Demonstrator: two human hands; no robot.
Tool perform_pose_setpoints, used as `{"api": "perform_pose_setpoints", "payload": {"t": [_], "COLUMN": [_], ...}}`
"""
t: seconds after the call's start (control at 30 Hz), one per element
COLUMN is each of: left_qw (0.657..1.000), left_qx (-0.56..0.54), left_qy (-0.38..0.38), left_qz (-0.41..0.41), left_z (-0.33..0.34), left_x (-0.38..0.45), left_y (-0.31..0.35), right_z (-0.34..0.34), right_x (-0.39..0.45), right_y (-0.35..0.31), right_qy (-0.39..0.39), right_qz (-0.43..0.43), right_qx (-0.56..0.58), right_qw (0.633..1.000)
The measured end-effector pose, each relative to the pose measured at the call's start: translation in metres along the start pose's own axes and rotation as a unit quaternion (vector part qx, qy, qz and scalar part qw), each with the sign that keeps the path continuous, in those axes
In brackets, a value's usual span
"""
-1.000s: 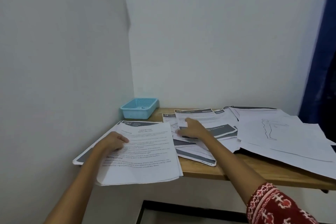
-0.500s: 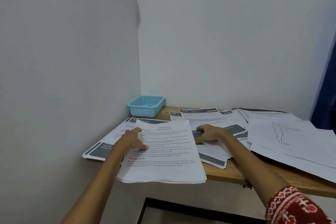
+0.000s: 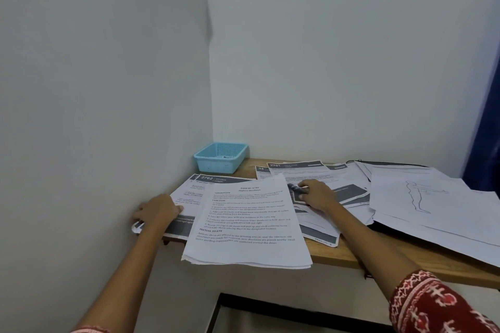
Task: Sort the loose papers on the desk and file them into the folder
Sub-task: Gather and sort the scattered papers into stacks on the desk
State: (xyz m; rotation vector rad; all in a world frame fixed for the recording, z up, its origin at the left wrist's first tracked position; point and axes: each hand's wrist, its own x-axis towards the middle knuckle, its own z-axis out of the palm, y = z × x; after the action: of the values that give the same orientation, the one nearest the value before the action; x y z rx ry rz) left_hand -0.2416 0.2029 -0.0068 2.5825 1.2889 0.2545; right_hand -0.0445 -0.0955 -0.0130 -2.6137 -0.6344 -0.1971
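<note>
Text stack (image 3: pixel 247 227) overhangs the desk (image 3: pixel 378 257) front edge, long axis running away from the person, between both hands. Left hand (image 3: pixel 157 212) lies flat on banded sheets (image 3: pixel 189 197) just left. Right hand (image 3: pixel 315 194) pinches a dark-printed sheet (image 3: pixel 349 192) just right; folder (image 3: pixel 384 163) edge farthest back.

A wooden desk (image 3: pixel 335 253) stands in a corner against white walls, its front edge bare. A light blue basket (image 3: pixel 220 157) sits at the back left corner. Printed sheets with dark header bands (image 3: pixel 311 170) lie spread over the middle, overlapping one another. At the left a banded sheet (image 3: pixel 189 192) reaches past the desk's left edge. A stack of text pages (image 3: pixel 249 227) lies on top of these and overhangs the front edge. At the right, large white sheets (image 3: pixel 422 197), one bearing a line drawing, also overhang the front.
</note>
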Motion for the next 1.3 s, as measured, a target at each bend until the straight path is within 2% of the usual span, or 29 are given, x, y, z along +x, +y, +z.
{"api": "perform_pose_setpoints", "payload": {"t": [0.07, 0.17, 0.27, 0.33, 0.43, 0.57, 0.63, 0.73, 0.8, 0.87, 0.93, 0.97, 1.1, 1.13, 1.3], "left_qw": [1.0, 0.999, 0.996, 0.992, 0.983, 0.975, 0.973, 0.966, 0.961, 0.954, 0.951, 0.956, 0.983, 0.985, 0.978], "left_qx": [0.001, -0.032, -0.076, -0.118, -0.172, -0.213, -0.223, -0.246, -0.259, -0.281, -0.294, -0.28, -0.164, -0.138, -0.07], "left_qy": [0.026, 0.027, -0.004, -0.001, 0.014, 0.012, 0.01, 0.013, 0.011, -0.002, -0.027, -0.032, 0.035, 0.061, 0.165], "left_qz": [0.002, 0.03, 0.043, 0.046, 0.058, 0.058, 0.066, 0.082, 0.098, 0.099, 0.087, 0.084, 0.078, 0.085, 0.102], "left_z": [-0.008, -0.021, -0.027, -0.025, -0.022, -0.025, -0.028, -0.03, -0.031, -0.028, -0.027, -0.027, -0.028, -0.032, -0.075], "left_x": [-0.003, 0.0, 0.002, 0.004, 0.003, 0.004, 0.006, 0.006, 0.007, 0.012, 0.011, 0.009, 0.003, 0.002, -0.003], "left_y": [0.001, 0.0, -0.003, -0.005, -0.005, -0.005, -0.005, -0.002, -0.002, -0.003, -0.004, -0.003, 0.003, 0.005, 0.02], "right_z": [0.0, -0.012, -0.031, -0.045, -0.058, -0.045, -0.019, 0.021, 0.037, 0.043, 0.041, 0.037, 0.034, 0.037, 0.053], "right_x": [0.002, 0.004, 0.001, -0.003, -0.015, -0.038, -0.047, -0.058, -0.062, -0.063, -0.062, -0.059, -0.043, -0.04, -0.031], "right_y": [0.002, -0.004, -0.03, -0.058, -0.107, -0.172, -0.194, -0.207, -0.205, -0.2, -0.194, -0.189, -0.158, -0.149, -0.126], "right_qy": [0.061, 0.157, 0.227, 0.233, 0.191, 0.095, 0.023, -0.12, -0.206, -0.242, -0.221, -0.185, 0.037, 0.068, 0.034], "right_qz": [0.035, 0.076, 0.049, 0.001, -0.086, -0.167, -0.171, -0.135, -0.136, -0.157, -0.171, -0.169, -0.1, -0.076, 0.044], "right_qx": [0.037, 0.161, 0.243, 0.278, 0.315, 0.291, 0.28, 0.303, 0.266, 0.241, 0.284, 0.318, 0.395, 0.398, 0.452], "right_qw": [0.997, 0.971, 0.942, 0.932, 0.926, 0.937, 0.944, 0.936, 0.932, 0.927, 0.917, 0.915, 0.913, 0.912, 0.89]}}
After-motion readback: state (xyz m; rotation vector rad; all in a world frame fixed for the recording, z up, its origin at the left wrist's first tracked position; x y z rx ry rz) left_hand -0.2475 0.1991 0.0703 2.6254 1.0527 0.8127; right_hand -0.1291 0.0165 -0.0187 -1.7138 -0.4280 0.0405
